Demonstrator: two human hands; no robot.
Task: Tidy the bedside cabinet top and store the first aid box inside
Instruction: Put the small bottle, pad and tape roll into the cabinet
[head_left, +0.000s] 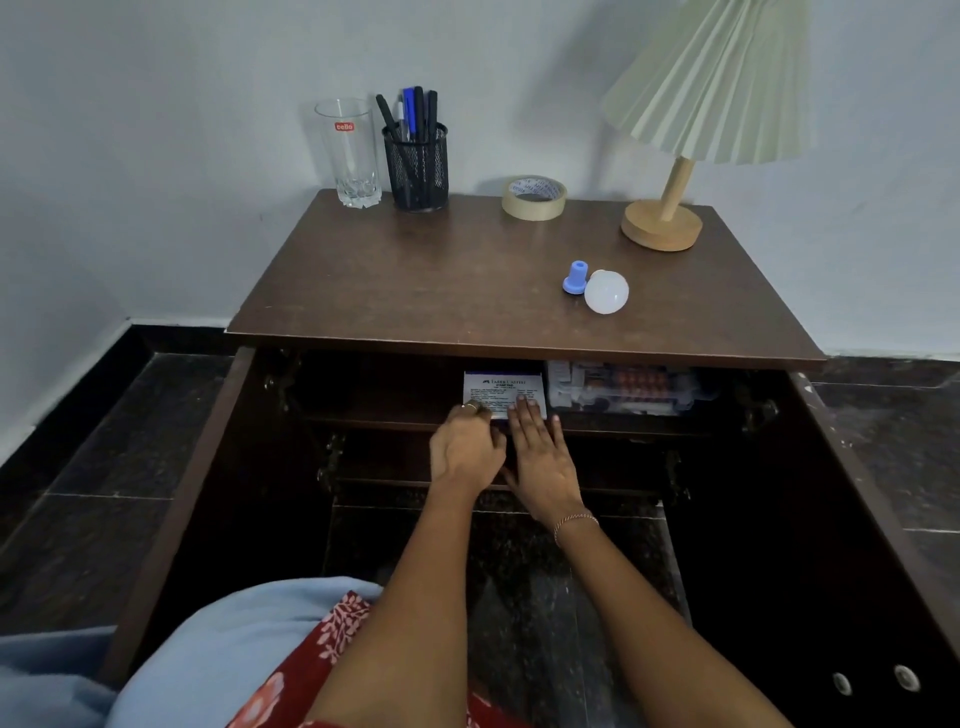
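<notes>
The brown bedside cabinet (441, 280) stands with both doors open. On its upper inner shelf lies a white printed box (503, 385), and right of it a clear plastic first aid box (623, 388) with orange pill strips inside, partly hidden under the top. My left hand (465, 447) has its fingers curled at the white box's front left corner. The straight fingers of my right hand (540, 452) rest flat on the box's front right edge.
On the top stand a drinking glass (349, 153), a black mesh pen holder (416, 166), a tape roll (533, 197) and a lamp (662, 226). A white bulb (606, 292) and a blue socket (575, 278) lie near the front right. Open doors (187, 493) flank my arms.
</notes>
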